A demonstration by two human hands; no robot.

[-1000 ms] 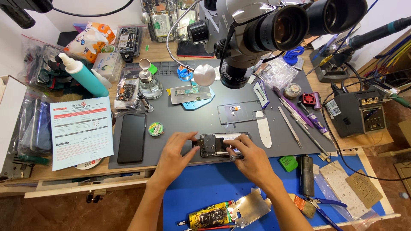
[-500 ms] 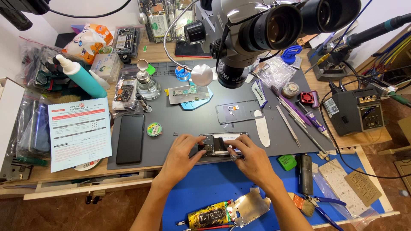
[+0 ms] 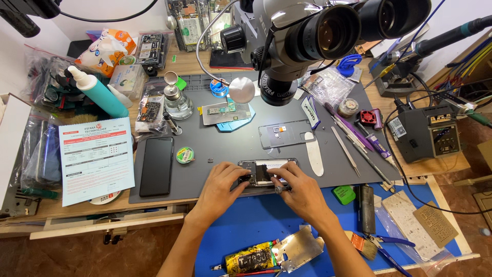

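blue mat [image 3: 246, 231] is seen nearest, under both forearms | opened black phone body [image 3: 266, 173] lies at the near edge of the grey work mat [image 3: 215, 149] | left hand [image 3: 221, 185] is closed on its left end | right hand [image 3: 300, 191] pinches a small silver tool [image 3: 281, 189] beside it | grey microscope head [image 3: 307, 36] hangs beyond

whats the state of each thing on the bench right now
opened phone: back off, insides exposed, held by both hands
left hand: gripping its left end
right hand: on its right end
black phone: flat, screen dark
teal bottle: capped, tilted
back cover: removed, lying apart
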